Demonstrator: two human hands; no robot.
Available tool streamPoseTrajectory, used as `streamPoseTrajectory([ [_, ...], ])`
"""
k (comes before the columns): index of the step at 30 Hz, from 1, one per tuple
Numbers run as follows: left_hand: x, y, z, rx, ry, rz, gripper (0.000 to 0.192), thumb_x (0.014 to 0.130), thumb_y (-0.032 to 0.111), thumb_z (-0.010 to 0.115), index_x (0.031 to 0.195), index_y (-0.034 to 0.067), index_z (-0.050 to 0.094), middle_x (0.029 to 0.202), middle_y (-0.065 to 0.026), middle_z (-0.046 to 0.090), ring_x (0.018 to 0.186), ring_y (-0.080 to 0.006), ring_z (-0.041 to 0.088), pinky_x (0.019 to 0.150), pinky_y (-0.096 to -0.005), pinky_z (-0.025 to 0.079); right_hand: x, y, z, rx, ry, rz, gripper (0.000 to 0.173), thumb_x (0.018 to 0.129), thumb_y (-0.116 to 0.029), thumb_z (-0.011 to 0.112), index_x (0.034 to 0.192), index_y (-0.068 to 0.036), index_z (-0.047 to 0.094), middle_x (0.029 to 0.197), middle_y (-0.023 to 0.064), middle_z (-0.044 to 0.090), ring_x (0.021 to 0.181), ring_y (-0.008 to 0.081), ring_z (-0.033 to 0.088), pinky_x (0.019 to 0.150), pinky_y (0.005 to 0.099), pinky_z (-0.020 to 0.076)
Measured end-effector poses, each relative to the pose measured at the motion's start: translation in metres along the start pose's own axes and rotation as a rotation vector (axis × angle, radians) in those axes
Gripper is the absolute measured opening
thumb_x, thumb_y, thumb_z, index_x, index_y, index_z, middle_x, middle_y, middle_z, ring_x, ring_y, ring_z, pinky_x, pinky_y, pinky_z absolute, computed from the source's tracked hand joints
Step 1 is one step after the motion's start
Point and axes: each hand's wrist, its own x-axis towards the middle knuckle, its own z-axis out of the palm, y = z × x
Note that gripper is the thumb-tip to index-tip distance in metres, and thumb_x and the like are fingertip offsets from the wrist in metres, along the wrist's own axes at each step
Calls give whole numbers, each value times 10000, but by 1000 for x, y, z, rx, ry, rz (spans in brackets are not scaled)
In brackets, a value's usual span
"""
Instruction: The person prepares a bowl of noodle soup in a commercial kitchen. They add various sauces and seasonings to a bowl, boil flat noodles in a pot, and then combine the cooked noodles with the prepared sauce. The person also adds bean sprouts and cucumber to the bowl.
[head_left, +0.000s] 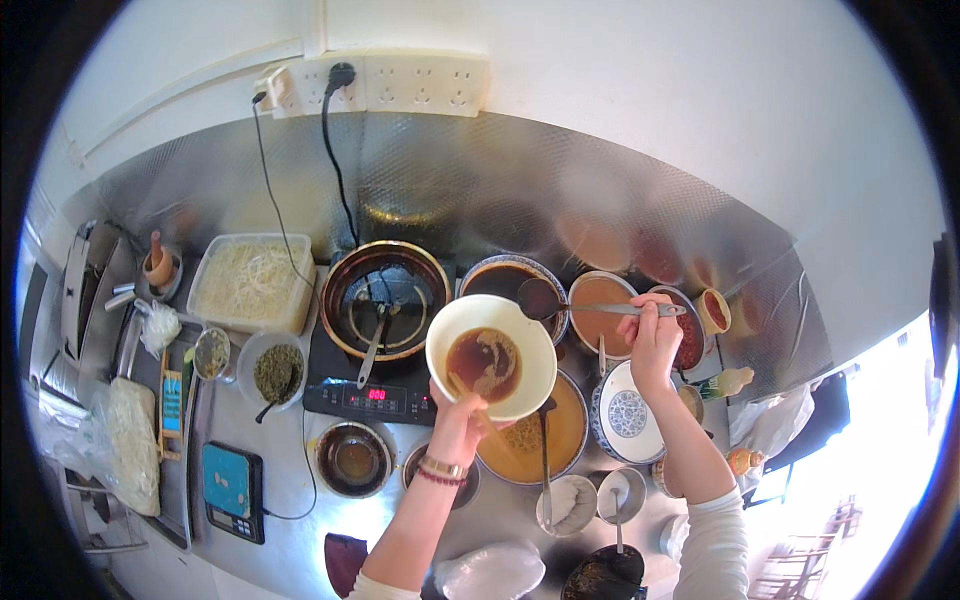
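Observation:
A cream-coloured bowl (534, 352) with thin brown liquid (465, 358) in its bottom is held up by my left hand (456, 424). Under that hand's fingers runs a pair of light wooden chopsticks (501, 433), their tips inside the bowl. My right hand (651, 341) grips the handle of a metal ladle (600, 308). The ladle's dark, wet-looking scoop is at the bowl's right rim, above a blue-patterned basin of dark sauce (495, 281); whether the scoop touches the rim I cannot tell. Below the bowl stands a basin of yellowish-tan sauce (574, 420) with a spoon (546, 480) in it.
A pot (442, 289) with a ladle sits on an induction cooker (330, 382). Left are a tub of bean sprouts (251, 274), chopped greens (277, 371) and a kitchen scale (232, 487). Brown sauce (600, 300), chilli (688, 341), a white patterned bowl (628, 412) and white seasoning tins (566, 502) stand right.

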Motion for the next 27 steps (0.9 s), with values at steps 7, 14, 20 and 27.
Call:
streamPoseTrajectory([
  [7,-8,4,8,-34,-75,10,700,737,-41,509,1289,189,145,1293,-175,368,1104,-363,544,737,-534,581,-31,-26,-12,139,-124,-11,194,988,-104,364,954,-2,526,666,74,605,522,76,494,497,212,406],
  [14,-29,6,5,-37,-72,-28,738,740,-51,493,1357,182,160,1313,-168,389,1122,-360,541,768,-555,571,-13,-17,-24,440,-14,321,181,951,-114,376,916,-31,533,616,78,578,465,70,435,425,197,325],
  [20,-33,-3,-20,-39,-116,-55,620,759,-15,481,1343,32,276,1273,-194,462,1122,-365,546,858,-573,518,15,-4,-12,352,30,137,199,967,-121,378,921,-13,539,629,82,587,488,82,464,453,208,358],
  [27,-69,-13,-49,-19,-17,-39,494,780,19,494,1250,-101,403,1210,-227,538,1104,-368,563,933,-553,471,38,116,36,192,17,100,264,974,-154,377,912,10,574,636,85,605,531,114,538,505,237,424],
])
